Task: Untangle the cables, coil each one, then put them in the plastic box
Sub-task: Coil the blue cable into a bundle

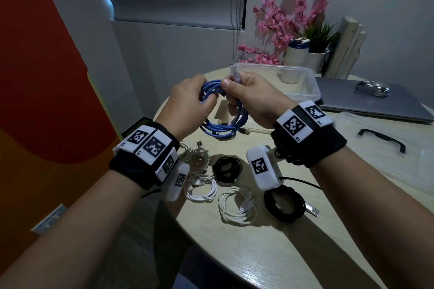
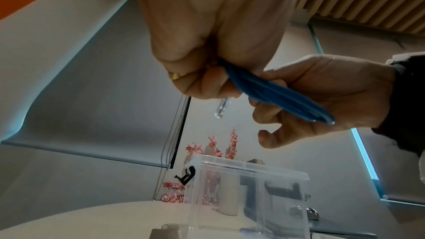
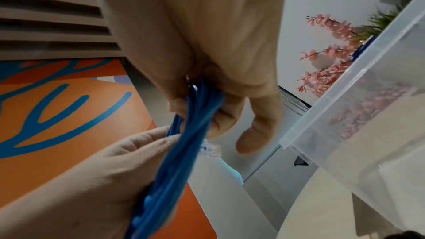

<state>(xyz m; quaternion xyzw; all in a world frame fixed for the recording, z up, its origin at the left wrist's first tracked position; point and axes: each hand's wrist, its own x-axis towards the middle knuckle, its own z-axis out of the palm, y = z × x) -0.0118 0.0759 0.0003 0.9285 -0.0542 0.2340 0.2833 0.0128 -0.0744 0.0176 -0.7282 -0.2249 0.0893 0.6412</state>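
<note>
A blue cable (image 1: 225, 124), wound into a coil, hangs above the round table between both hands. My left hand (image 1: 206, 98) grips the coil's upper left; the blue cable (image 2: 276, 97) runs out of its fist. My right hand (image 1: 231, 91) pinches the strands beside it, and the cable's clear plug (image 1: 234, 73) sticks up above its thumb. In the right wrist view the blue cable (image 3: 181, 152) passes from my right hand (image 3: 207, 108) into the left. The open clear plastic box (image 1: 303, 82) stands just behind the hands.
Coiled cables lie on the table near me: two white coils (image 1: 202, 189) (image 1: 237, 206), two black coils (image 1: 226, 168) (image 1: 284, 204), and a loose white bundle (image 1: 195, 152). The box lid (image 1: 387, 148) lies right. A laptop (image 1: 375, 103), mouse (image 1: 372, 88) and flower pots (image 1: 296, 54) stand behind.
</note>
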